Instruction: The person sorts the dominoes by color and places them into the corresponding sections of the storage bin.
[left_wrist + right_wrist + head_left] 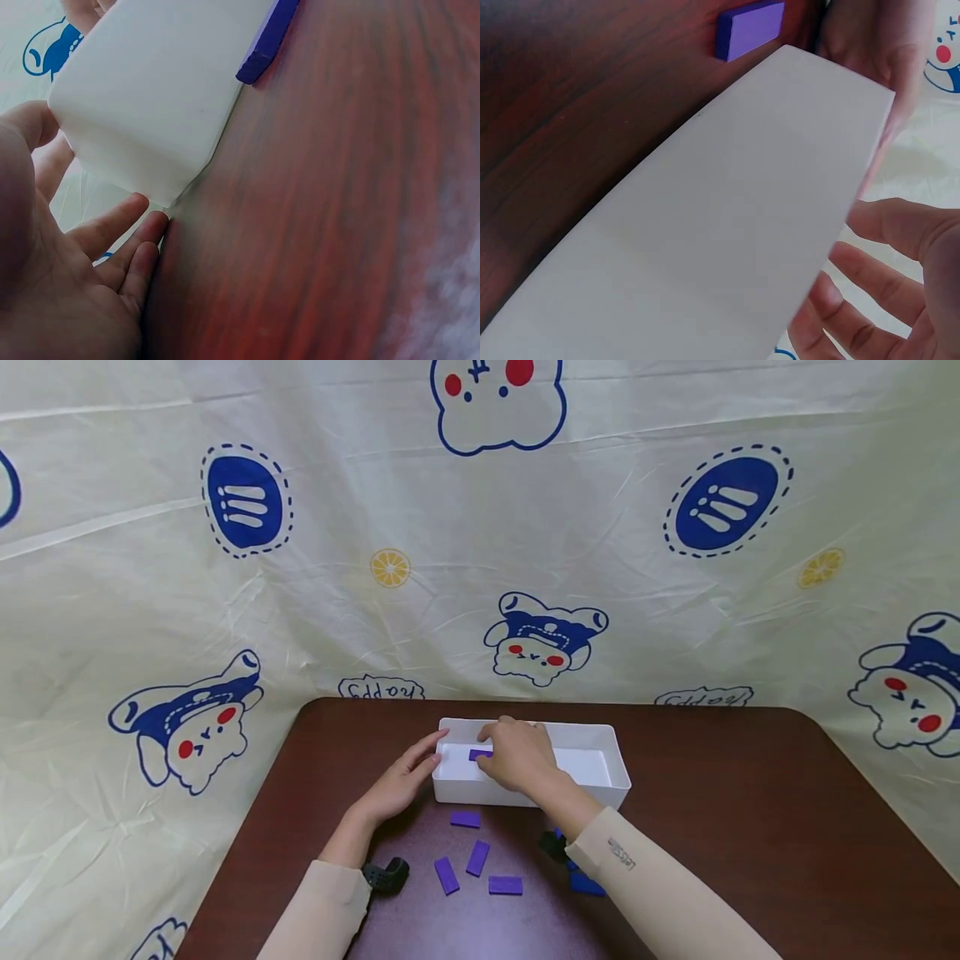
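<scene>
A white rectangular box (487, 791) stands near the table's far edge. My left hand (397, 787) rests at its left end with spread, fairly straight fingers; in the left wrist view the thumb touches the rim and the other fingertips lie along the end wall. Inside the box, at the left, is a purple block (477, 755). My right hand (517, 753) reaches over the near wall, thumb and forefinger apart beside that block. In the right wrist view the wall (705, 202) hides the block and the tips of these loosely bent fingers.
Several purple blocks lie on the brown table (712, 827) before the box, one block (466, 819) close to its near wall. Blue blocks (587, 883) sit partly hidden under the right sleeve. A printed cloth (315, 610) hangs behind the table.
</scene>
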{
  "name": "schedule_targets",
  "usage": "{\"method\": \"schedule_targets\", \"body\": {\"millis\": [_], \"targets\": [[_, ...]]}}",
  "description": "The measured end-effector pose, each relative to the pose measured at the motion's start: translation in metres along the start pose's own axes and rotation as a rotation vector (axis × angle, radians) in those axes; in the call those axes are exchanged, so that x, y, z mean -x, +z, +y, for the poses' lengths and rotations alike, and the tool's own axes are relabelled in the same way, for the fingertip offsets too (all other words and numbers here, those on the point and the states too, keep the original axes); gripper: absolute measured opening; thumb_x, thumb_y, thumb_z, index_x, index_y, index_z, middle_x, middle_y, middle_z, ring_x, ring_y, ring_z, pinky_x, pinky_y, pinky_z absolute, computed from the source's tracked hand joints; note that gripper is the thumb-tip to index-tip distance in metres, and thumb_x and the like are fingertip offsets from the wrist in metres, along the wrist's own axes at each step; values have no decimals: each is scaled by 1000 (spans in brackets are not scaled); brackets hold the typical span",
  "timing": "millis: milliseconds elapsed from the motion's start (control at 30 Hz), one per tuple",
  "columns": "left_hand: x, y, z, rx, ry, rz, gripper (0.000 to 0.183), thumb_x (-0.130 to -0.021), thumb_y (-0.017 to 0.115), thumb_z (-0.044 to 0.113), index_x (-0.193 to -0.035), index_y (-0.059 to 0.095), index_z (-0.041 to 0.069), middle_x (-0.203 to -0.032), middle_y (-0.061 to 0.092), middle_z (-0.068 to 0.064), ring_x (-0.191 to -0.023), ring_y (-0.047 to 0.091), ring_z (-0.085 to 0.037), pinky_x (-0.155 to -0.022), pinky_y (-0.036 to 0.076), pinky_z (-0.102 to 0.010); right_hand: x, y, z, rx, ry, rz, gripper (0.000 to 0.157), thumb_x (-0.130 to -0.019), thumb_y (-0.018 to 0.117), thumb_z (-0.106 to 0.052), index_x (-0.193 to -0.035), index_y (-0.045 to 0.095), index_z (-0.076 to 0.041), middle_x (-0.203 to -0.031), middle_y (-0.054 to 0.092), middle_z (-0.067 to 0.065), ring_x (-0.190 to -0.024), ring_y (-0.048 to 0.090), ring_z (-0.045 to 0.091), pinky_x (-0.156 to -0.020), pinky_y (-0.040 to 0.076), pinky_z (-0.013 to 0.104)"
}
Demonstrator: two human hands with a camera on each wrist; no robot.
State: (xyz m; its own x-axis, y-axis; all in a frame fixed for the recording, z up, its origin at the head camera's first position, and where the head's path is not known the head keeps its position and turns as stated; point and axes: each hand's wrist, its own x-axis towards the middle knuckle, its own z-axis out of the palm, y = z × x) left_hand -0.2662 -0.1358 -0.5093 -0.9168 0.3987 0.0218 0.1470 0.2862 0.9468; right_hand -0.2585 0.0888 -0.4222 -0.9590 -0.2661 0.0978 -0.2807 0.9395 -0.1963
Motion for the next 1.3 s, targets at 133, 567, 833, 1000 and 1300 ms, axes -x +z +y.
{"method": "schedule_targets", "body": {"millis": [133, 567, 833, 1000, 1300], "targets": [[-1, 0, 0, 0, 1, 6, 48, -111, 47, 34, -159, 40, 35, -167, 36, -5, -153, 33, -30, -126, 26, -57, 4, -5, -2, -4, -28, 6, 32, -88, 80, -36, -115, 80, -18, -114, 75, 7, -106, 71, 29, -89, 53, 51], [1, 2, -6, 3, -1, 7, 49, -111, 48, 38, -159, 40, 36, -167, 36, -5, -152, 36, -31, -125, 27, -59, 26, -10, -6, -75, -71, -5, 17, -87, 82, -32, -96, 79, -18, -82, 68, -2, -71, 58, 14, -61, 49, 32], [-3, -1, -4, 0, 25, 6, 49, -111, 47, 34, -160, 40, 32, -165, 38, -9, -148, 39, -30, -124, 28, -57, 39, -6, -10, -115, -105, -9, 13, -87, 81, -31, -85, 78, -19, -70, 63, -8, -65, 54, 12, -57, 45, 32], [-3, -1, -3, -22, 21, 13, 49, -111, 46, 35, -160, 39, 33, -167, 37, -7, -152, 36, -29, -125, 27, -57, 45, -1, -13, -129, -118, -27, 13, -88, 80, -30, -89, 80, -17, -72, 69, -9, -67, 59, 10, -61, 49, 32], [-2, -1, -4, -17, 9, 20, 48, -111, 48, 36, -159, 41, 34, -167, 37, -6, -152, 36, -29, -125, 27, -55, 56, 26, -19, -42, -184, -70, 20, -85, 83, -33, -79, 77, -14, -62, 64, -7, -60, 58, 13, -52, 45, 32]]}}
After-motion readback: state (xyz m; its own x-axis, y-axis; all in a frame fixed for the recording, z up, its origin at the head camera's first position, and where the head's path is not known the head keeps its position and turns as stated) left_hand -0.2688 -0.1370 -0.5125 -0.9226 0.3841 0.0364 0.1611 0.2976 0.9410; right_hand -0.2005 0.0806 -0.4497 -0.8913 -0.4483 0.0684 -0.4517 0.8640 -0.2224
